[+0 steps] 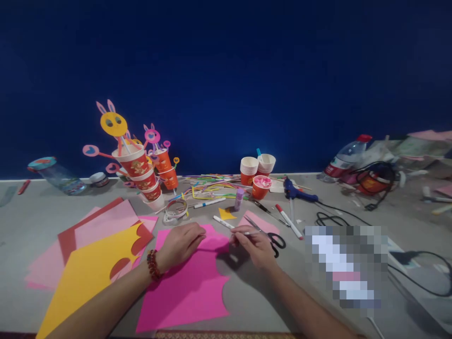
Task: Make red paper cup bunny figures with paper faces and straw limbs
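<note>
1. Table: front middle is given over to the sheet in work; supplies are lined up behind, probably so reach is left free.
2. Yellow sheet: laid on the paper pile at left, curved bites cut from its right edge. Likely parked there as usable stock, clear of the work spot.
3. Magenta sheet: placed directly in front of the person, partly under the left hand; right edge is scalloped, seemingly turned toward the right hand for access.
4. Cup tower: stacked upright at back left, probably so its paper faces aren't bumped.
5. Left hand: rested on the sheet's upper part, fingers bent, probably as a hold-down. Whether paper is pinched can't be told.
6. Right hand: apart from the left, thumb and fingers drawn together near the sheet's upper right. Whether anything is gripped can't be told.
7. Glue gun: set back right, presumably so its cord is routed off the paper.
8. Scissors: placed just beside the right hand, likely for quick pickup.
</note>
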{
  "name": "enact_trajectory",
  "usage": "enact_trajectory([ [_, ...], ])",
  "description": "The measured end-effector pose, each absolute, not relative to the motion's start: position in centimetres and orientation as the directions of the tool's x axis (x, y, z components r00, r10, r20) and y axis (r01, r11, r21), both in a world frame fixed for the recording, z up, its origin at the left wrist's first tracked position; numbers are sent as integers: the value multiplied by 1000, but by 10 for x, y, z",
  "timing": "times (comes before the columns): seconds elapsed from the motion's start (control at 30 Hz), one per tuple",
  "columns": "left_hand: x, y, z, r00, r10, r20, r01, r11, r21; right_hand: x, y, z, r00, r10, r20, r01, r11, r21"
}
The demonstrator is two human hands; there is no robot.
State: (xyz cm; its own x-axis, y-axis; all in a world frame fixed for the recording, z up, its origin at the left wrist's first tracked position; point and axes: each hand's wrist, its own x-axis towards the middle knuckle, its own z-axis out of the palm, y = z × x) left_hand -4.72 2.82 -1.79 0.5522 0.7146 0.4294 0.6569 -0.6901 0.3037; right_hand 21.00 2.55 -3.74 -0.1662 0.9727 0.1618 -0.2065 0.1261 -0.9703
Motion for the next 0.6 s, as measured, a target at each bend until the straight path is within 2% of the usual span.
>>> enact_trajectory([
  [0.1,-56,29,-17,504,774,384,707,-625,331,214,27,-30,-156,981,112,-265,68,-962],
  [0.23,-67,28,-20,521,769,370,722,-628,291,215,28,-28,-183,981,68,-308,9,-951],
  [0.4,-70,24,-29,531,763,368,730,-633,259,216,30,-30,-84,995,56,-316,26,-948],
  [0.5,-70,34,-27,514,798,315,739,-599,309,219,33,-32,-49,998,49,-303,32,-952],
  [0.6,-69,70,-16,423,860,286,782,-506,363,222,37,-33,-25,1000,-11,-354,-19,-935],
])
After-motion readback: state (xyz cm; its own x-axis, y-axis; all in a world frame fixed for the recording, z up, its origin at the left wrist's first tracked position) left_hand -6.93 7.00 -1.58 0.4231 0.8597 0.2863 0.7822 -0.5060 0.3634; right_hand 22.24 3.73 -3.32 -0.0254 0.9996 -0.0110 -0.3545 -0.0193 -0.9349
